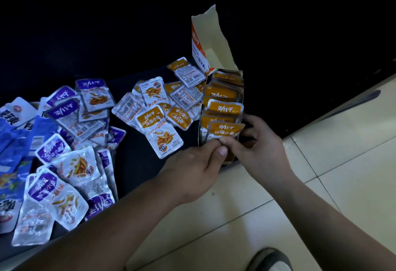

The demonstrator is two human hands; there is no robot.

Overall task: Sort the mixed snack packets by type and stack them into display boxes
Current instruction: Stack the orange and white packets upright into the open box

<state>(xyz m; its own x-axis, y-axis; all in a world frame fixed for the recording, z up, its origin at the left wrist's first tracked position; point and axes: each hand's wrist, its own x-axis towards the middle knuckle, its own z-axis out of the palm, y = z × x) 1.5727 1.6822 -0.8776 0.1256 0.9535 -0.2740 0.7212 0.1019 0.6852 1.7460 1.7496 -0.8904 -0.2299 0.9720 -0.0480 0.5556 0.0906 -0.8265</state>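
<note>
Orange packet [225, 131] sat at the near end of the display box [214, 41], centre-right of frame. Your left hand [199, 163] pinched its bottom edge, and your right hand [261, 142] was curled round its right side. Behind it a row of orange pkts [222, 95] stood in the box. Loose orange pkts [159, 127] lay just left, purple pkts [64, 110] further left. Box flap stood up, upper centre.

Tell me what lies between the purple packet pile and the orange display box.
In the head view, loose orange fish-snack packets lie there on the dark surface, several face down showing barcodes.
</note>
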